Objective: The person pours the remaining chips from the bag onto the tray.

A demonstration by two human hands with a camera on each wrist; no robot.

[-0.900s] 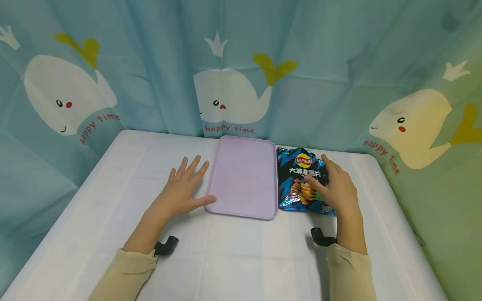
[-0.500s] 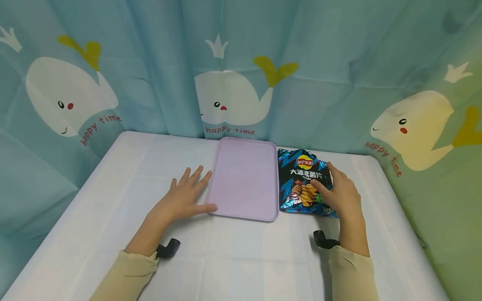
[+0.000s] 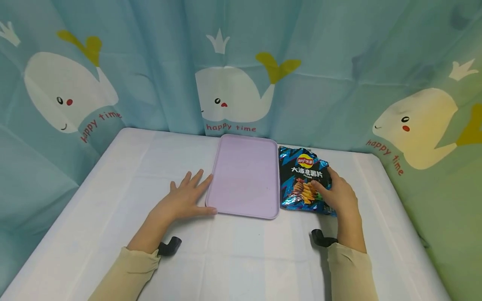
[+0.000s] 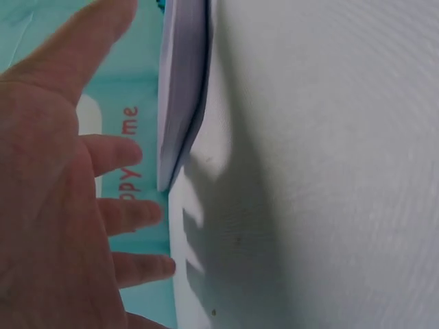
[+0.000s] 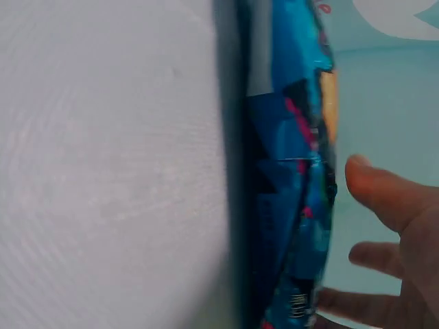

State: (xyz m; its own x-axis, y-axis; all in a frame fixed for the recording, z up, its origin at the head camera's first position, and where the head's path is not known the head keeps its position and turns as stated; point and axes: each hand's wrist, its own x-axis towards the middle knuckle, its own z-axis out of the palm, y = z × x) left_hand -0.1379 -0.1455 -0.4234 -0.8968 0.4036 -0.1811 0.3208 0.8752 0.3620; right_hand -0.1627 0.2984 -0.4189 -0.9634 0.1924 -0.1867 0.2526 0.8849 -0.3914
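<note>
A flat lilac tray lies on the white table. My left hand is spread out at its left side, the thumb by the near corner and the fingertips by the left edge. In the left wrist view the straight fingers of that hand show beside the tray's side wall; contact is unclear. Right of the tray lies a blue and black bag of potato chips. My right hand reaches around its right side. In the right wrist view the thumb stands apart from the bag, with relaxed fingers at its side.
Behind the table hangs a blue-green curtain printed with whales. Black wrist mounts stick out near both beige sleeves. The tray and the bag lie close together near the table's far edge.
My left hand has come a little nearer to me, its fingers closer to the tray's left edge. My right hand has shifted slightly toward the bag's right side. Tray and bag stay in place.
</note>
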